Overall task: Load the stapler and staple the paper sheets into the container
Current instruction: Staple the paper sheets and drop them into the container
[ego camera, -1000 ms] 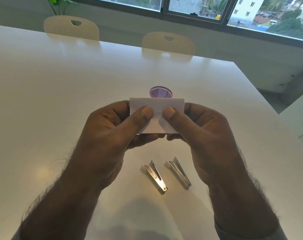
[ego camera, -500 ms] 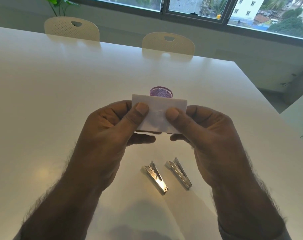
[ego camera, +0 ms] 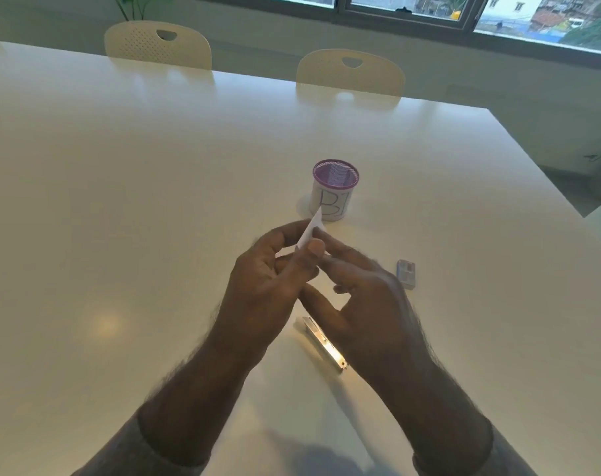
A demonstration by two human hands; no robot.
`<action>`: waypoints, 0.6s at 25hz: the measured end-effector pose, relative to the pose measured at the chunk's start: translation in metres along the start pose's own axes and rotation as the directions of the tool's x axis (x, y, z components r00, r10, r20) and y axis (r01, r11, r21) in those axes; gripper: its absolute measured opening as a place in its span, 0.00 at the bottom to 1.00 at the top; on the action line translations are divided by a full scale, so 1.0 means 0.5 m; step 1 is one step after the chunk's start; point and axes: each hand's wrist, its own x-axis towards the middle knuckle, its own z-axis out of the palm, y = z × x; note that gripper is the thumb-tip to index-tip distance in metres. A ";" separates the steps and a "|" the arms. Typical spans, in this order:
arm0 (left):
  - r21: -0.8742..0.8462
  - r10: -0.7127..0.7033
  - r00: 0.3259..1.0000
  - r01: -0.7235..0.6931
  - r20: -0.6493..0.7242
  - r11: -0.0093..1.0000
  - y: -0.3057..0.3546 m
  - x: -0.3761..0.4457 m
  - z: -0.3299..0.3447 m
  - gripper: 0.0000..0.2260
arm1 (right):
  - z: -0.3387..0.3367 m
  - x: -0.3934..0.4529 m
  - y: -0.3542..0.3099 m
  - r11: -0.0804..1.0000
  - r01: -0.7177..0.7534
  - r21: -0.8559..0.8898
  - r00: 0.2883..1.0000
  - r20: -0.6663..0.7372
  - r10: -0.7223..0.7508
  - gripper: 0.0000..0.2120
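A small white folded paper sheet (ego camera: 311, 229) stands edge-on between my hands, just in front of the container. My left hand (ego camera: 275, 273) pinches it between thumb and fingers. My right hand (ego camera: 364, 290) touches the paper's lower edge with its fingertips, fingers loosely spread. The container (ego camera: 333, 190) is a purple mesh cup wrapped in white paper with a drawn letter, standing upright on the table beyond the hands. A metal stapler (ego camera: 324, 343) lies on the table below my hands, partly hidden by my right hand.
A small grey staple box (ego camera: 406, 273) lies to the right of my right hand. The white table (ego camera: 120, 201) stretches wide to the left. Two cream chairs (ego camera: 350, 72) stand at its far edge under a window.
The paper has turned from flat-on to edge-on and dropped lower. My view has tilted, so the whole container and the staple box now show. My right hand covers part of the stapler.
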 end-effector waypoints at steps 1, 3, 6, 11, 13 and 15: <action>-0.002 -0.006 0.999 0.006 -0.042 1.000 -0.008 0.006 -0.003 0.15 | 0.006 -0.003 0.005 1.000 0.001 -0.026 1.000 0.000 -0.001 0.20; -0.078 -0.040 0.993 0.032 -0.108 0.996 -0.029 0.018 -0.013 0.08 | 0.013 -0.002 0.020 0.999 -0.035 0.025 0.999 -0.037 0.036 0.17; -0.179 -0.122 0.988 0.105 -0.090 0.978 -0.051 0.032 -0.024 0.10 | 0.014 0.012 0.045 0.941 -0.219 0.257 0.969 -0.052 0.240 0.14; -0.164 -0.132 0.985 0.148 0.108 0.975 -0.079 0.049 -0.031 0.09 | 0.024 0.028 0.083 0.759 -0.415 0.502 0.896 0.080 0.437 0.04; -0.003 -0.082 0.996 0.083 0.039 0.997 -0.099 0.061 -0.041 0.13 | 0.018 0.041 0.097 0.728 -0.383 0.569 0.893 0.025 0.450 0.04; 0.406 -0.040 0.998 0.054 -0.044 0.912 -0.136 0.076 -0.063 0.19 | 0.002 0.068 0.121 0.728 -0.346 0.592 0.883 -0.058 0.466 0.06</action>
